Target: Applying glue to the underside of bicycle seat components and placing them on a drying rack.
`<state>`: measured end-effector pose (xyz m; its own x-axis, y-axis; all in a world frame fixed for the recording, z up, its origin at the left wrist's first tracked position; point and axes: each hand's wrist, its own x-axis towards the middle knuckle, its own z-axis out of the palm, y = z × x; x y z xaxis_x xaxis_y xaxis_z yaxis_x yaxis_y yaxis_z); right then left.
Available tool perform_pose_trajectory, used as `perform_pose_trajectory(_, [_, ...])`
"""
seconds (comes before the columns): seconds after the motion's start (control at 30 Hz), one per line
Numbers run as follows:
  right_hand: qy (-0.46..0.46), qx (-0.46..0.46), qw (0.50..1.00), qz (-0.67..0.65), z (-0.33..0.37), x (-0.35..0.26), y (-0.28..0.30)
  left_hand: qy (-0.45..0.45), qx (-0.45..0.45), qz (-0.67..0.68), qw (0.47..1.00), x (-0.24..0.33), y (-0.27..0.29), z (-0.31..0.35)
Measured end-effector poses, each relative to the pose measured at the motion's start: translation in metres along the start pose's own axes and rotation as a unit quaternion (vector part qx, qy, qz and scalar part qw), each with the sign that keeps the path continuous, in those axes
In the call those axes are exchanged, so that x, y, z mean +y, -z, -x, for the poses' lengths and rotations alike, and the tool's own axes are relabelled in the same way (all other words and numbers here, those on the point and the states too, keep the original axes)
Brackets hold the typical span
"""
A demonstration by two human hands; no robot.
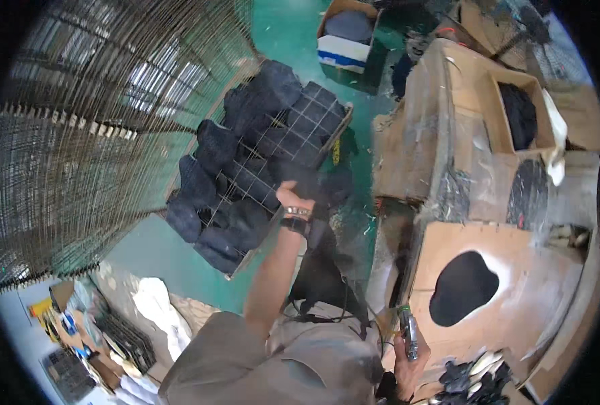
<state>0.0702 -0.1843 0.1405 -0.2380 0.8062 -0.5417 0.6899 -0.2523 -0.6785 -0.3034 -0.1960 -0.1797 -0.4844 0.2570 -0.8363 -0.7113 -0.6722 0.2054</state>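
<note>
My left hand [294, 198], wearing a bracelet and a dark wristband, reaches over the near right edge of a wire rack [263, 150]. Its fingers are closed at the edge of a dark, rounded fabric piece [313, 181], which is smeared by motion. Several similar dark padded pieces [217, 143] lie spread over the rack. Low on the right, my right hand [409, 364] grips a small hand tool [409, 332] with a silver-grey body and a green end; its exact kind is unclear. Beside that hand, a flat black rounded piece [464, 289] lies on a tan board [526, 260].
Tall stacked wire racks [91, 162] stand at the left. On the right, a worktable holds a wooden box [546, 131] with dark fabric inside. A cardboard box [344, 55] sits on the green floor at the back. Black and white scraps [472, 378] lie at lower right.
</note>
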Motion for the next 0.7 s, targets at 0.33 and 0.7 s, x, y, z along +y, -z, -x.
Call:
perform_pose_trajectory(0.33, [-0.066, -0.151, 0.968, 0.191, -0.116, -0.030, -0.075, -0.239, 0.059, 0.136, 0.960, 0.149, 0.078, -0.155])
perform_pose_trajectory(0.7, [-0.033, -0.215, 0.933, 0.285, -0.190, -0.001, -0.159, -0.143, 0.129, -0.080, 0.978, 0.095, 0.292, -0.340])
